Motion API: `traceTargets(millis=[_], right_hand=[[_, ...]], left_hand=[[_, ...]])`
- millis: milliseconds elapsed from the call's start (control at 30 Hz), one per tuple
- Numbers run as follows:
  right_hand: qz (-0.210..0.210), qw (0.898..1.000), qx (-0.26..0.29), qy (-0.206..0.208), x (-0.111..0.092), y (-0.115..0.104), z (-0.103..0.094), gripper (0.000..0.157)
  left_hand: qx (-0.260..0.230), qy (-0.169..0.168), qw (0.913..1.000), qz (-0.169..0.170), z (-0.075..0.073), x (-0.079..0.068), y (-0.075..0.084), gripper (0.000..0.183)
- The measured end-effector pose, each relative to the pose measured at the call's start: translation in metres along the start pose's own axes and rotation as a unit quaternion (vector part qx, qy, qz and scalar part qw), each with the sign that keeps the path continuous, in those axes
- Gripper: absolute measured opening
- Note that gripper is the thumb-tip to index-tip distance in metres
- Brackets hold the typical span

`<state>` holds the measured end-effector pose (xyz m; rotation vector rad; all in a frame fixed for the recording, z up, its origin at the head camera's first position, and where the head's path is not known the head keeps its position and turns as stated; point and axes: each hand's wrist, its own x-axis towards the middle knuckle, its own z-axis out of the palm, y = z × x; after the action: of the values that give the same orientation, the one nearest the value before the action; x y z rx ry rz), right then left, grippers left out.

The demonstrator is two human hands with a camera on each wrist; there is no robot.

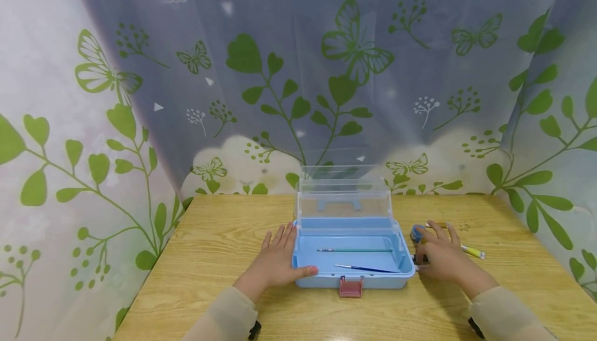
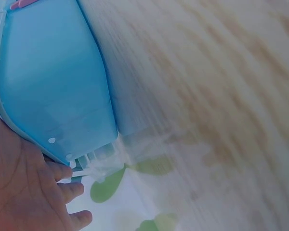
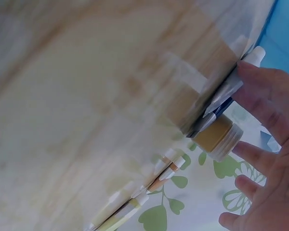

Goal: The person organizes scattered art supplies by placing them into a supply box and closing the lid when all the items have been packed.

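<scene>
A light-blue plastic box (image 1: 347, 240) with a raised clear lid (image 1: 345, 196) stands on the table. Two thin paintbrushes lie inside, a green-handled paintbrush (image 1: 359, 250) and a dark-blue-handled paintbrush (image 1: 366, 268). My left hand (image 1: 278, 260) rests along the box's left side, fingers extended and thumb over the front rim. Right of the box, my right hand (image 1: 440, 258) pinches a dark paint tube with a white cap (image 3: 254, 56) between thumb and index finger. The other fingers spread beside a small jar (image 3: 214, 137), which shows a blue top in the head view.
A yellow-green and white tube (image 1: 473, 251) lies beyond my right hand, with a brownish tube (image 1: 438, 225) farther back. A pink latch (image 1: 351, 287) hangs at the box's front. Patterned curtains (image 1: 289, 71) border the wooden table (image 1: 224, 211) at the back and sides.
</scene>
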<state>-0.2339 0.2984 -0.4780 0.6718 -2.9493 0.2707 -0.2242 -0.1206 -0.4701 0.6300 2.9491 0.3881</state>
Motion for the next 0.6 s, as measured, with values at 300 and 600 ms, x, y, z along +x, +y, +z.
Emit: traceTargets(millis=[300, 600], right_hand=[[-0.007, 1.000, -0.003, -0.013, 0.0013, -0.0029, -0.0022, 0.043], [-0.003, 1.000, -0.015, -0.015, 0.0014, -0.0050, -0.0090, 0.041]], left_hand=[[0.001, 0.001, 1.0000, 0.001, 0.0003, 0.0002, -0.0008, 0.118], [0.001, 0.000, 1.0000, -0.002, -0.0008, -0.0003, 0.0005, 0.118]])
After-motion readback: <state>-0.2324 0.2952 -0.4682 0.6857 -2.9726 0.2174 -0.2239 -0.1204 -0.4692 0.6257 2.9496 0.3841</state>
